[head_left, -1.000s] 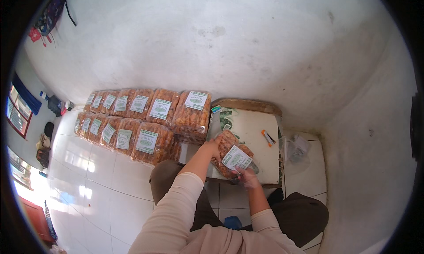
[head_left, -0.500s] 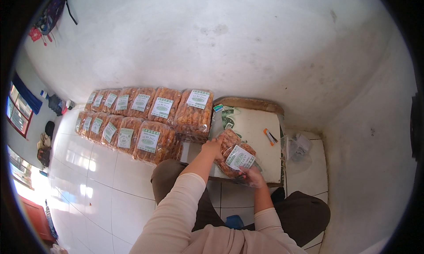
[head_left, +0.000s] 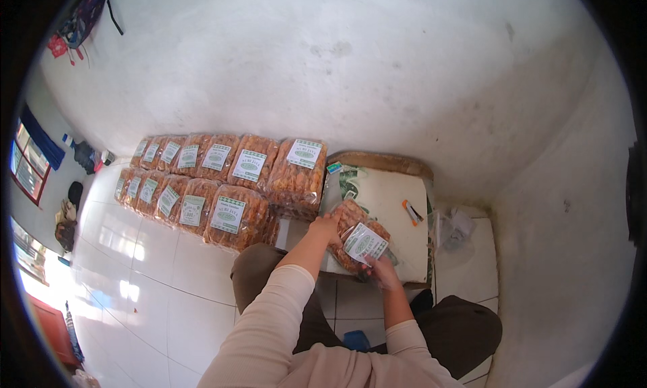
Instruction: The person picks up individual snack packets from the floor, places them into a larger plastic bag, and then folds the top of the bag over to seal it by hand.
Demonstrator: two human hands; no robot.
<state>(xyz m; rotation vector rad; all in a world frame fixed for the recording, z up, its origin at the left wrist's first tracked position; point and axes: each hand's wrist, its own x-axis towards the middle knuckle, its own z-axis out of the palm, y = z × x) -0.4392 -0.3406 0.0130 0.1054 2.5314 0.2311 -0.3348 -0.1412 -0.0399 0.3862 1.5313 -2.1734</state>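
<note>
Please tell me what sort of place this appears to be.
Probably a tiled room, perhaps in a home, used for small-scale snack packing: labelled clear bags of orange-brown snacks are lined up in two rows, and a similar snack bag is held over a low work surface.

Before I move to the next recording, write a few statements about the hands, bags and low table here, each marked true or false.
1. The left hand and right hand both touch one labelled bag. True.
2. An orange tool lies left of that bag. False: the orange tool lies to its right.
3. The rows of bags stand left of the low table. True.
4. The person's sleeves are black. False: the sleeves are pale.
</note>
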